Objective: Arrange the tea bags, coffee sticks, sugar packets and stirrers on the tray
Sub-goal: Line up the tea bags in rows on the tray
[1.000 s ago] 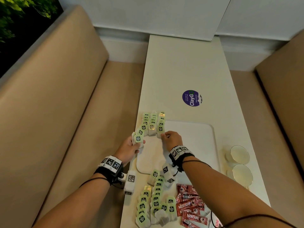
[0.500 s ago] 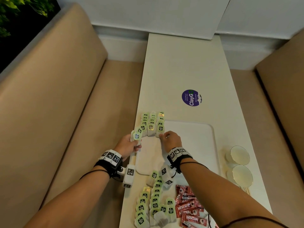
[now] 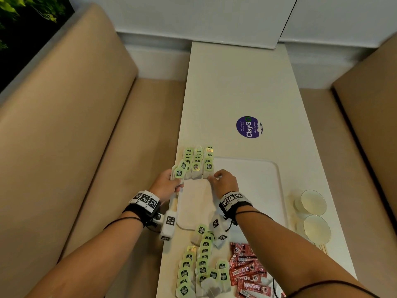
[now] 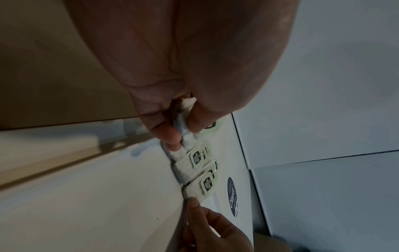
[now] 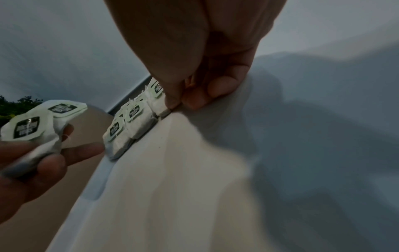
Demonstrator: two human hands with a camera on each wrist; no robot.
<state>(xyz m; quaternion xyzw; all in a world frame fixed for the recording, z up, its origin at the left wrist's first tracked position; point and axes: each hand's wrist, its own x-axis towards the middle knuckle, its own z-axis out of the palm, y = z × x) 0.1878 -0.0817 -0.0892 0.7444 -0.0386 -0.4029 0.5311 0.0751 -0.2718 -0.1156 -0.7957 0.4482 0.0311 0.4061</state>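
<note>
In the head view the lower edge of the frame cuts off the loose tea bags (image 3: 199, 269) and the red coffee sticks (image 3: 247, 274) at lower centre, and the right forearm hides part of the sticks. Thin stirrers (image 3: 322, 248) show only as tips at the right, below two cups (image 3: 312, 214); sugar packets cannot be made out. The left hand (image 3: 166, 186) pinches a small bunch of tea bags (image 5: 32, 129) at the tray's (image 3: 253, 190) upper left corner; its fingers are mostly hidden behind the bags. The right hand (image 3: 224, 181), fingers curled, touches its fingertips (image 5: 172, 104) to the near end of the rows (image 3: 197, 162); whether it pinches a bag cannot be told. Those three rows run across the tray's top left rim onto the table (image 3: 236, 82). The tray's middle and right are bare, and so is the table beyond the purple sticker (image 3: 249, 127). The tray's left rim lies close to the table edge.
</note>
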